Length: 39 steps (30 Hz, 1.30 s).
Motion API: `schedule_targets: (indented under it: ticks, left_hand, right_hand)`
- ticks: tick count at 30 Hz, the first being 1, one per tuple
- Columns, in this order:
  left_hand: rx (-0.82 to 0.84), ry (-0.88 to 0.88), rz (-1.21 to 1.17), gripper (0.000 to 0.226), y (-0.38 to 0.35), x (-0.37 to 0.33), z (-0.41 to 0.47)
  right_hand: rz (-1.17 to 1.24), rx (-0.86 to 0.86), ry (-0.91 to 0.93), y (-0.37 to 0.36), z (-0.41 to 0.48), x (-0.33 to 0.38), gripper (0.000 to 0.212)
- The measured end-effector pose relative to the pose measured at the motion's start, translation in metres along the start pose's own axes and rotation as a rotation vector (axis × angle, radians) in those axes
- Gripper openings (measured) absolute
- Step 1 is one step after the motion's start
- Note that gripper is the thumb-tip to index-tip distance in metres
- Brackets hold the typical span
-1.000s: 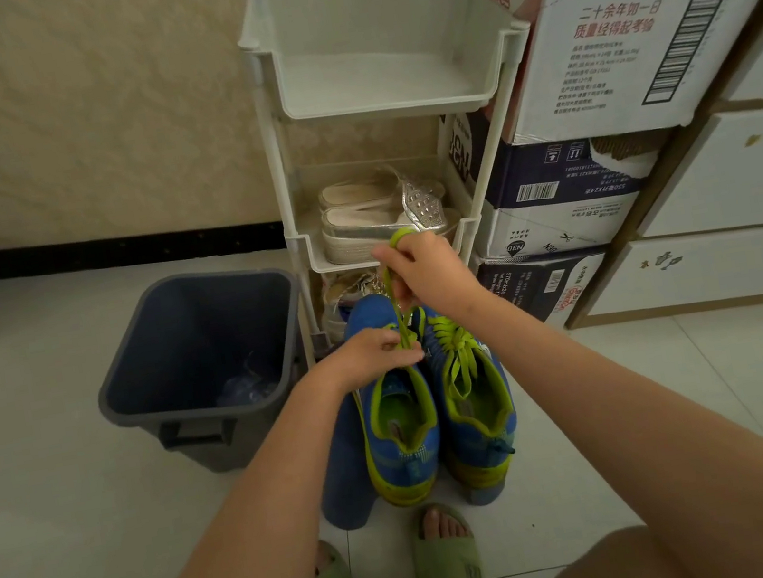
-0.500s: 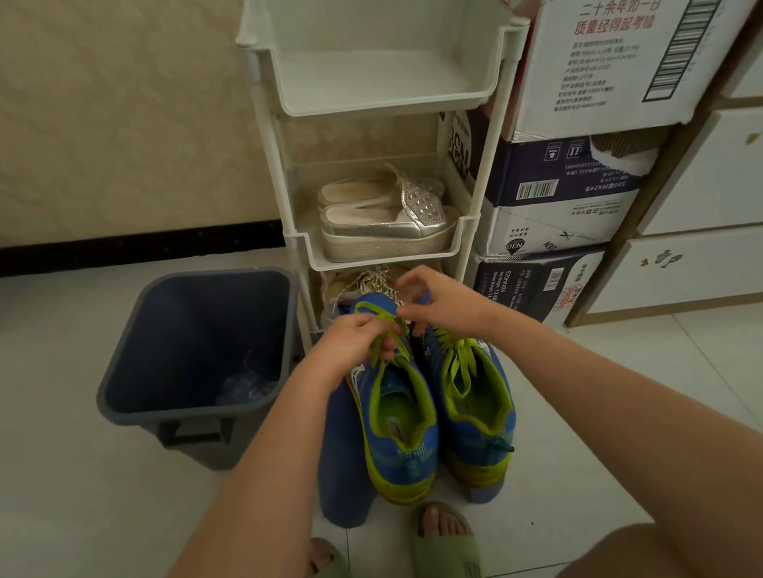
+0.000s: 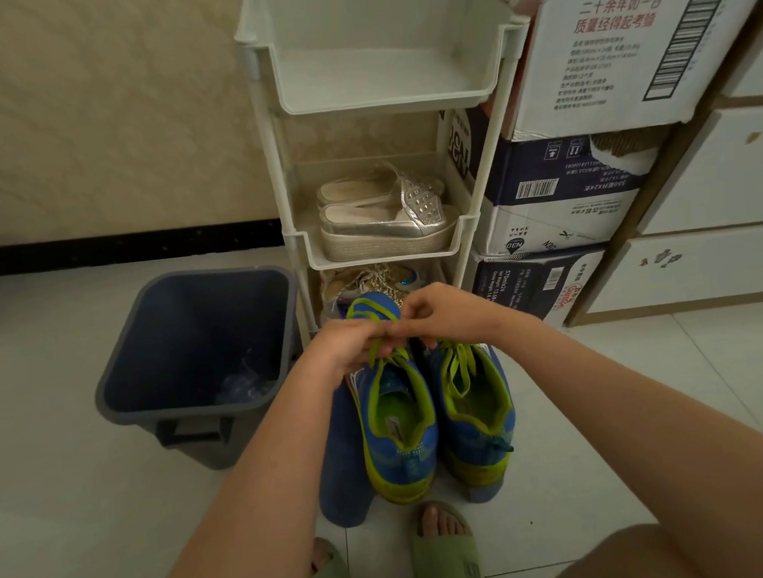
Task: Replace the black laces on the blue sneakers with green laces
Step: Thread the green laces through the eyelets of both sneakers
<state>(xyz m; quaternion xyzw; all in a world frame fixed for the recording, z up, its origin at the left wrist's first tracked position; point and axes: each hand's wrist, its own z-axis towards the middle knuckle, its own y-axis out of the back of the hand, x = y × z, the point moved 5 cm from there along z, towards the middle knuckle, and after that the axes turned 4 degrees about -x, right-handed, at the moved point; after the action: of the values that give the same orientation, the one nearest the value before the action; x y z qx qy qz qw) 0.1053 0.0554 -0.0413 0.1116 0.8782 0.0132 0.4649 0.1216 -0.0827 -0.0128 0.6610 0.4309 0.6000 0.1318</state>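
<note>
Over the left sneaker (image 3: 397, 416), left hand (image 3: 346, 344) and right hand (image 3: 443, 311) touching, fingers curled, both pinching green lace (image 3: 380, 343)

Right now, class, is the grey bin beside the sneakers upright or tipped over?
Upright. The grey bin stands on its base on the floor, with its open mouth facing up toward the camera.

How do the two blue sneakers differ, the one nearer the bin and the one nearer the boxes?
The bin-side sneaker has its green lace pinched between the left hand and right hand; the box-side sneaker has its own lace lying crossed over its tongue. The first's toe shows beyond the hands; the second's is hidden. Both are blue, lined green.
</note>
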Motion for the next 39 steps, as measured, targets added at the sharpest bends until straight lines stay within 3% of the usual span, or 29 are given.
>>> schedule_targets:
  ticks: [3,5,7,9,11,14,16,21,26,31,34,36,39]
  left_hand:
    - [-0.003,-0.008,0.004,0.005,0.001,0.002,-0.002]
    - [0.019,-0.074,0.052,0.006,0.001,-0.001,-0.004]
    - [0.032,-0.192,0.211,0.013,0.002,-0.005,-0.003]
    - [-0.036,-0.318,0.465,0.022,0.004,-0.010,-0.002]
    - [-0.143,-0.465,0.681,0.023,0.004,-0.018,-0.004]
    - [-0.227,-0.603,0.740,0.013,-0.002,-0.027,-0.015]
    - [-0.245,-0.635,0.735,0.014,-0.005,-0.028,-0.018]
    - [-0.363,-0.691,0.749,0.012,-0.006,-0.020,-0.020]
    - [-0.359,-0.726,0.660,0.011,-0.003,-0.018,-0.021]
    - [-0.298,-0.596,0.421,0.029,0.006,-0.013,-0.016]
    - [-0.288,-0.541,0.318,0.022,0.010,-0.012,-0.014]
    - [-0.274,-0.542,0.289,0.015,0.011,-0.012,-0.014]
    - [-0.250,-0.502,0.212,0.015,0.008,-0.008,-0.015]
  right_hand:
    - [0.085,0.265,0.020,-0.007,-0.010,0.010,0.012]
    - [0.131,0.418,-0.023,-0.010,-0.016,0.010,0.014]
    - [0.268,0.466,-0.083,-0.008,-0.020,0.009,0.018]
    - [0.396,0.399,-0.120,-0.006,-0.019,0.006,0.018]
    - [0.442,0.216,-0.164,-0.005,-0.011,-0.003,0.019]
    - [0.225,0.042,-0.153,-0.012,0.001,-0.010,0.026]
    - [0.199,0.043,-0.122,-0.018,0.005,-0.008,0.027]
    - [0.398,0.049,-0.124,-0.020,0.006,-0.010,0.033]
    - [0.479,0.119,-0.103,-0.023,0.006,-0.010,0.029]
    - [0.369,0.133,-0.069,-0.021,0.008,-0.011,0.017]
    - [0.212,0.058,-0.038,-0.018,0.009,-0.006,0.014]
    - [-0.111,-0.058,0.054,-0.014,0.012,0.000,0.011]
    - [-0.667,-0.372,0.247,-0.001,0.011,0.012,0.015]
